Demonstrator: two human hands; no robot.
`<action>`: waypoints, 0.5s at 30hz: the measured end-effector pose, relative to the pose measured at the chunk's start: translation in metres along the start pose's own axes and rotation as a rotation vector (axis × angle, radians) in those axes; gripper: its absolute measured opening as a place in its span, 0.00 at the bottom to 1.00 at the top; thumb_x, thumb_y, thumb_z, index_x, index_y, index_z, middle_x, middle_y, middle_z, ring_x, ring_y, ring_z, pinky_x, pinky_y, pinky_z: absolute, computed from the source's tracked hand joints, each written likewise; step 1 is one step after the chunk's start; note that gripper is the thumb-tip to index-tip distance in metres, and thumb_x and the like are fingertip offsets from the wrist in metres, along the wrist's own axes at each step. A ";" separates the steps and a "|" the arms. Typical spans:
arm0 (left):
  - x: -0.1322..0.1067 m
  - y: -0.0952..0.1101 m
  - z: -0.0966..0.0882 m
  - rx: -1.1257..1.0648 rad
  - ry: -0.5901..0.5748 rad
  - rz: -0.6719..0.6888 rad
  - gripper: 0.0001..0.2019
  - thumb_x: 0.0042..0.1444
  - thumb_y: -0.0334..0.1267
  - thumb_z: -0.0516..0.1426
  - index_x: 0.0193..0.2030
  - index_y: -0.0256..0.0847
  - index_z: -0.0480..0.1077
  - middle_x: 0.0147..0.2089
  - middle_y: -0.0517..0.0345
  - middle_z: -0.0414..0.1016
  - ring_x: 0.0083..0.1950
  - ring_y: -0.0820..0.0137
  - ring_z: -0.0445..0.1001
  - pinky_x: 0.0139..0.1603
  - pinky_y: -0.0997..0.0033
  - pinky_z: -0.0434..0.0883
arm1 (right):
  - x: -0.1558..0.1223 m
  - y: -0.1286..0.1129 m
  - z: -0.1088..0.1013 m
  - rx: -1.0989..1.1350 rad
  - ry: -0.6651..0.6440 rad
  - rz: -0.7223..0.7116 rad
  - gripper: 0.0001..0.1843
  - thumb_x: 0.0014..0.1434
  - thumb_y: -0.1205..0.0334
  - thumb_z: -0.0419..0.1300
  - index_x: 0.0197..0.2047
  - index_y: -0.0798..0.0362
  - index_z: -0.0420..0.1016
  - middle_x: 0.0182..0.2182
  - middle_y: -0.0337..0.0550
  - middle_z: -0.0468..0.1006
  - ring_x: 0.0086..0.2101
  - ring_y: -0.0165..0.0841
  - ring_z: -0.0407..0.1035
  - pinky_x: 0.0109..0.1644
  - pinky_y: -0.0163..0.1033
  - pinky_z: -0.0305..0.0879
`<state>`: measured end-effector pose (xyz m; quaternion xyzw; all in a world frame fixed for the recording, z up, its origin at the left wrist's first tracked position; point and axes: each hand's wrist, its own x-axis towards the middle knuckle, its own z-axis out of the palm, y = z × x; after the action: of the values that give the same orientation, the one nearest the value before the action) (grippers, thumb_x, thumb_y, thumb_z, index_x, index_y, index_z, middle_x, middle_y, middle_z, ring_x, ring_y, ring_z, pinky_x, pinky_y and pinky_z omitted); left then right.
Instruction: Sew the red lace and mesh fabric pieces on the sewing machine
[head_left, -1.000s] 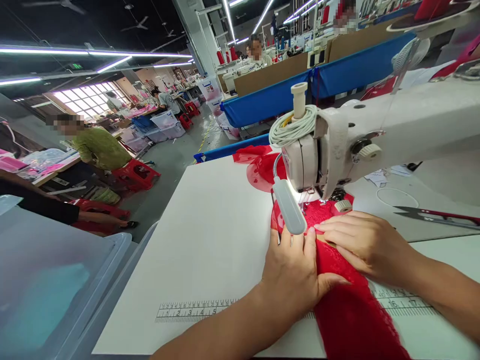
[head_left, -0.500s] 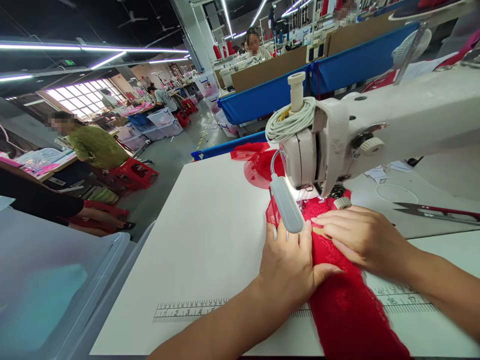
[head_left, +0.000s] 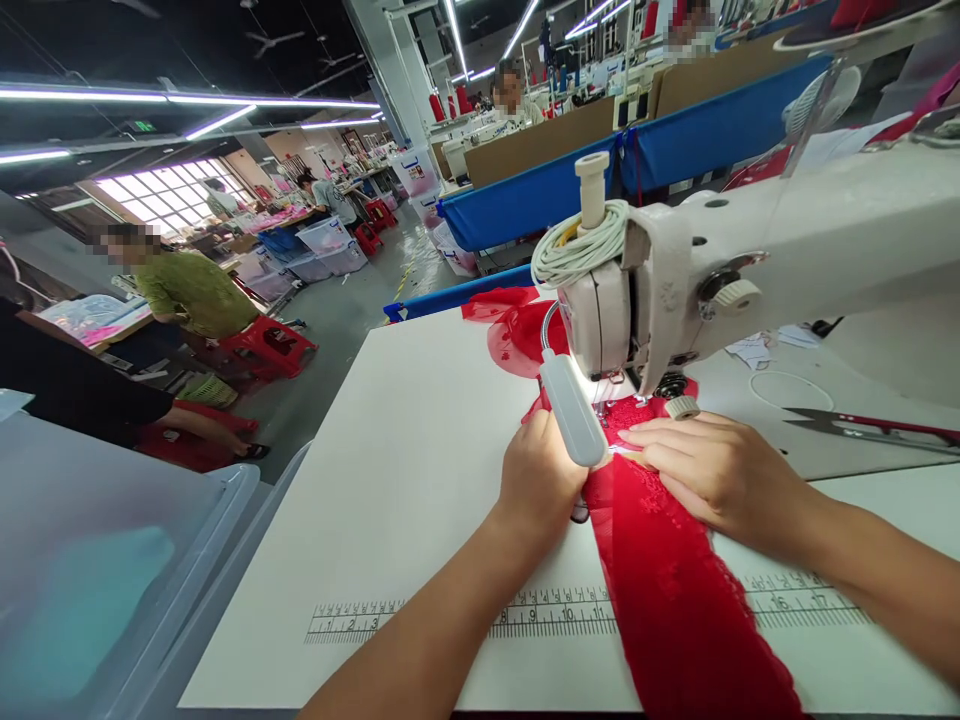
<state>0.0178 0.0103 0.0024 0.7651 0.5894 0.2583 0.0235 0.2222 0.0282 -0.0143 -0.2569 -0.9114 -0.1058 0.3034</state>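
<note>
A strip of red lace fabric (head_left: 667,580) runs from the near table edge up under the white sewing machine (head_left: 720,280). My right hand (head_left: 712,470) lies flat on the fabric just in front of the needle, fingers stretched out. My left hand (head_left: 536,480) sits at the fabric's left edge beneath the machine's lamp (head_left: 574,410), fingers curled onto the lace; their tips are hidden by the lamp. More red fabric (head_left: 517,330) lies bunched behind the machine.
The white table (head_left: 420,470) has a printed ruler (head_left: 450,615) along its near edge. Scissors (head_left: 862,425) lie at the right. A translucent plastic bin (head_left: 90,550) stands at my left. Other people sit at workstations across the aisle and further back.
My left hand slid from flat on top of the fabric to its left edge under the lamp, fingers curling. The fabric strip shifted slightly leftward. My right hand stayed put.
</note>
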 end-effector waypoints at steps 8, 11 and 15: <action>-0.032 0.020 -0.002 0.166 -0.032 0.425 0.23 0.68 0.49 0.46 0.51 0.29 0.69 0.48 0.39 0.74 0.48 0.55 0.74 0.47 0.55 0.74 | -0.006 -0.002 0.011 0.058 0.047 0.063 0.19 0.58 0.77 0.47 0.41 0.55 0.78 0.40 0.47 0.83 0.40 0.37 0.77 0.41 0.44 0.72; -0.041 0.020 0.005 0.229 0.009 0.428 0.33 0.67 0.60 0.43 0.55 0.28 0.68 0.50 0.37 0.75 0.50 0.53 0.75 0.53 0.52 0.72 | -0.004 -0.001 0.008 0.048 0.008 0.042 0.19 0.58 0.78 0.48 0.41 0.55 0.78 0.40 0.46 0.84 0.39 0.37 0.77 0.40 0.42 0.72; -0.043 0.019 0.012 0.272 0.004 0.421 0.38 0.65 0.64 0.39 0.56 0.28 0.68 0.51 0.36 0.75 0.52 0.52 0.75 0.55 0.52 0.71 | -0.001 -0.001 0.002 0.019 -0.025 0.012 0.18 0.59 0.76 0.48 0.40 0.56 0.78 0.39 0.47 0.84 0.37 0.36 0.77 0.37 0.41 0.71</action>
<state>0.0321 -0.0315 -0.0169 0.8666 0.4465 0.1775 -0.1350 0.2212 0.0280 -0.0163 -0.2605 -0.9146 -0.0920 0.2952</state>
